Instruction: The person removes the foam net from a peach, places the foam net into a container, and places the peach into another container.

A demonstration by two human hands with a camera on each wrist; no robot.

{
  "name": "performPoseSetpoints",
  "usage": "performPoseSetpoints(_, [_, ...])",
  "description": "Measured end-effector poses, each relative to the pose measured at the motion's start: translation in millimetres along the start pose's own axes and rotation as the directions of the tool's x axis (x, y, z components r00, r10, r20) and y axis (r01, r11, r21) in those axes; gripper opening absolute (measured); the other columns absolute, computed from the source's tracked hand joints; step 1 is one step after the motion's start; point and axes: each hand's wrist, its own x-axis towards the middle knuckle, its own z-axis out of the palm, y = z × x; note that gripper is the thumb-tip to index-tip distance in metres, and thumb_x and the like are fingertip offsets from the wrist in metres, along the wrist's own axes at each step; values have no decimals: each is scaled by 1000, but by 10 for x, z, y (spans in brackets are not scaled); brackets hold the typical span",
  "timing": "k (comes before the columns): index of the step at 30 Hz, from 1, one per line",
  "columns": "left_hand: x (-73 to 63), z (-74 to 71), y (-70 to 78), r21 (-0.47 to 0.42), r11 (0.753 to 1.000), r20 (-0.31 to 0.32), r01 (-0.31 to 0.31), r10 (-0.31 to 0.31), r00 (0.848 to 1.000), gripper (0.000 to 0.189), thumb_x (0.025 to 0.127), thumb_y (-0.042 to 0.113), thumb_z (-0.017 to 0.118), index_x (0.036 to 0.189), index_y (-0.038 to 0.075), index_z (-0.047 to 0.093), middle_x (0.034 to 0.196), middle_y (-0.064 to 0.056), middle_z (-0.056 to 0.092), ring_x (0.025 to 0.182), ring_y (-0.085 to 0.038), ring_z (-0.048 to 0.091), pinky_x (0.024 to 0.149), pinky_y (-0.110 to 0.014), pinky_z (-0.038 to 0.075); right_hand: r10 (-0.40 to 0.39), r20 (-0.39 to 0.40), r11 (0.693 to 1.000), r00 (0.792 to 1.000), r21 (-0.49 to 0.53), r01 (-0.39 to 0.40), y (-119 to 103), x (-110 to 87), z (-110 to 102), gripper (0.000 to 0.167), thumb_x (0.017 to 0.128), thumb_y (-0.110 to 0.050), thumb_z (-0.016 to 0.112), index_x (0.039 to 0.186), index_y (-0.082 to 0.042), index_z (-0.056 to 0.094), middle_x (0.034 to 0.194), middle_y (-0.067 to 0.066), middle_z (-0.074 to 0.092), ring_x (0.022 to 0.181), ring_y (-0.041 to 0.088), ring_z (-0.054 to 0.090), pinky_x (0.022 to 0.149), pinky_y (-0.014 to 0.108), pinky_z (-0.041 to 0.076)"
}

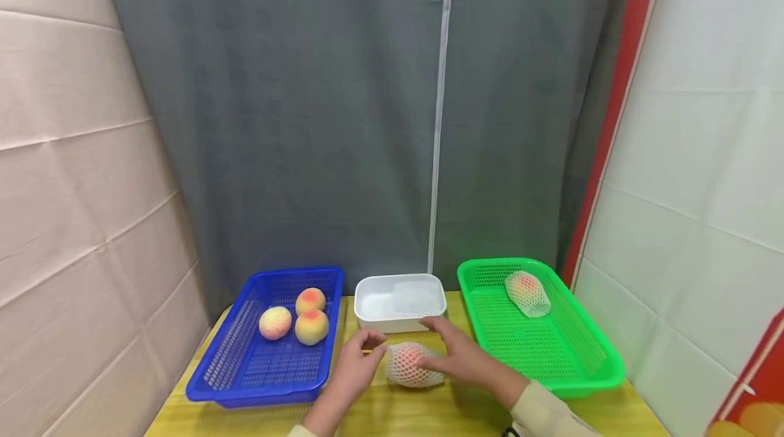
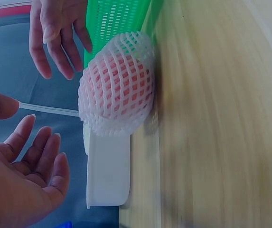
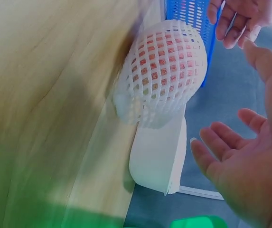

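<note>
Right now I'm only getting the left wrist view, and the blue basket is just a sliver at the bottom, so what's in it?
Observer: The blue basket holds three bare peaches, none in netting.
Operator: And the green basket? I only see its side.
Observer: Inside the green basket lies one netted peach, separate from the wrapped peach you can see.
Operator: The white tray is side-on for me. Where in it is there any netting?
Observer: White foam netting lies in the right part of the white tray.
</note>
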Motion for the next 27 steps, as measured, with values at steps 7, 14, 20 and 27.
performPoseSetpoints(7, [-5, 8, 3, 11, 1000, -3, -3, 3, 1000, 10, 102, 13, 76, 109, 7, 74, 109, -4, 75, 109, -26, 70, 90, -40, 59, 68, -41, 996, 997, 60, -65, 12, -40, 69, 86, 95, -33, 90, 159, 4, 46, 157, 30, 54, 144, 53, 52, 116, 73, 42])
performPoseSetpoints(14, [-8, 45, -37, 19, 1000, -10, 15, -15, 1000, 10, 100, 11, 77, 108, 6, 75, 107, -3, 74, 105, -22, 69, 88, -36, 59, 253, -26, 952, 967, 188, -243, 158, -54, 297, 94, 93, -35, 90, 158, 10, 41, 154, 41, 50, 142, 60, 50, 115, 75, 41])
performPoseSetpoints(20, [-6, 46, -61, 20, 1000, -13, 20, -19, 1000, 11, 100, 12, 77, 108, 6, 75, 107, -3, 73, 103, -21, 69, 87, -35, 58, 217, 4, 957, 976, 197, -214, 304, 7, 437, 85, 92, -29, 90, 156, 7, 46, 144, 31, 61, 133, 48, 60, 114, 71, 43])
performPoseSetpoints(27, [-17, 42, -93, 17, 1000, 0, 22, -22, 1000, 10, 99, 14, 77, 107, 8, 75, 105, -3, 73, 101, -21, 69, 84, -33, 57, 191, 53, 961, 980, 194, -197, 380, 34, 504, 74, 92, -29, 91, 152, -5, 55, 137, 9, 68, 125, 29, 64, 111, 56, 49])
